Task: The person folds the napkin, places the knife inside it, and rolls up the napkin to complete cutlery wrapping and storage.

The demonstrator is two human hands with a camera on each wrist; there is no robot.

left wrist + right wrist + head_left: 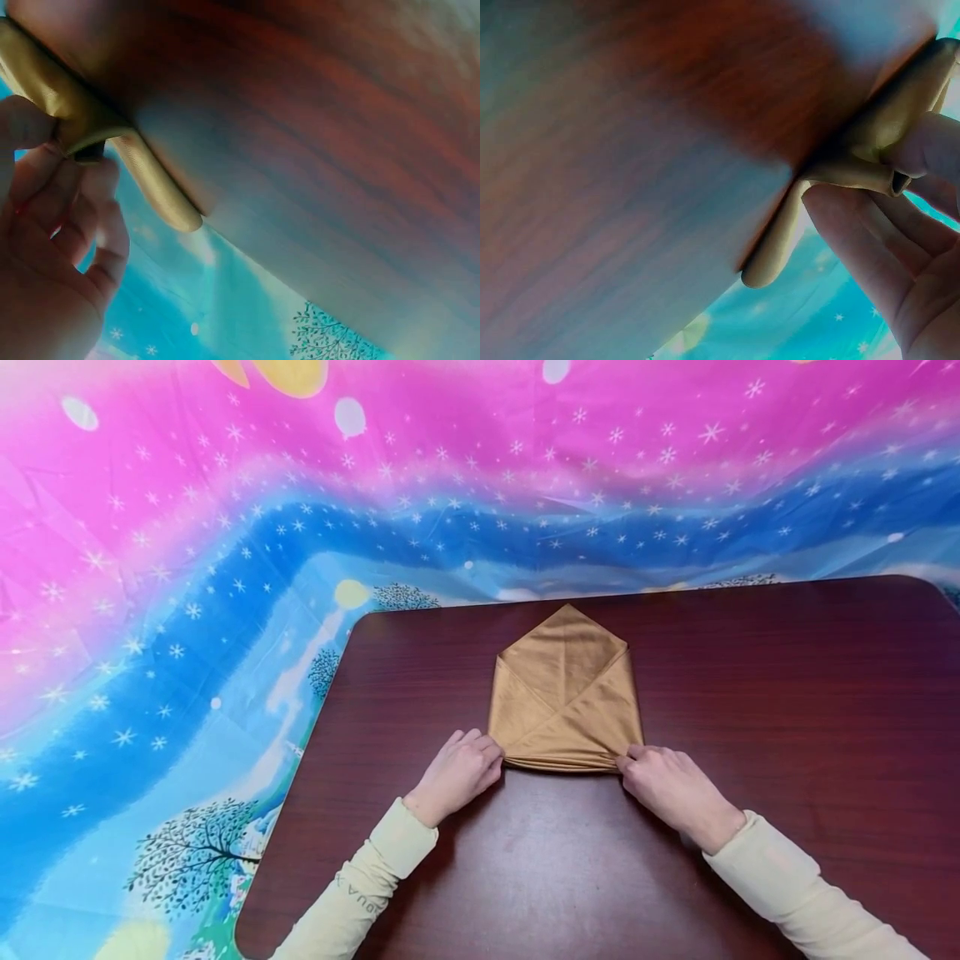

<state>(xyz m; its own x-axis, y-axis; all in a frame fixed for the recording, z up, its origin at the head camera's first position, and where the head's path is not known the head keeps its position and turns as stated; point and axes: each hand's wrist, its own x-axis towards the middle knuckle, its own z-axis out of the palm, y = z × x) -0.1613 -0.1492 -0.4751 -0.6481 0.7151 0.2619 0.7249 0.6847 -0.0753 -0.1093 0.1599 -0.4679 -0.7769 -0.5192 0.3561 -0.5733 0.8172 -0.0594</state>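
Observation:
A folded gold satin cloth lies on the dark wooden table, shaped like an open envelope with its point toward the far edge. Its near edge is gathered into several narrow pleats. My left hand pinches the near left corner; in the left wrist view, thumb and fingers grip a lifted fold of the cloth. At the near right corner, my right hand pinches the other end of that edge. The right wrist view shows the thumb over a rolled bit of cloth and fingers beneath.
The reddish-brown table has rounded corners. Behind it and along its left side hangs a pink and blue printed sheet with snowflakes and trees. Pale yellow sleeves cover both forearms.

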